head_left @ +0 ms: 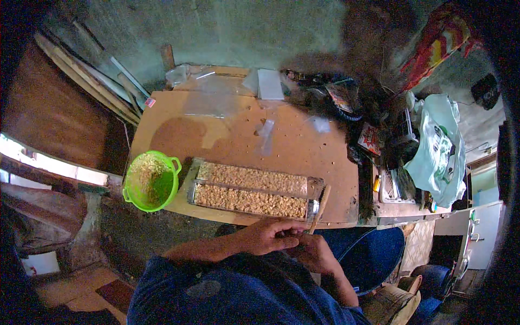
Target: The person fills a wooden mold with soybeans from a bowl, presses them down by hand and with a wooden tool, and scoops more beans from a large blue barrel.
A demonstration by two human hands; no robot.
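In front of me on the table lies a long tray with two rows of light-brown, crumbly pieces, perhaps nuts, divided by a strip. My right hand is closed round the lower end of a thin wooden stick, which points up past the tray's right end. Beside it, close to my body, my left hand has its fingers curled and meets the right one. Whatever it may hold is hidden. Left of the tray, a bright green two-handled colander contains more pale pieces.
Crumbs and clear plastic pieces lie on the brown tabletop. Plastic sheets and a white card are along its back. At right are a pale plastic bag and clutter. A dark blue drum stands below the front edge.
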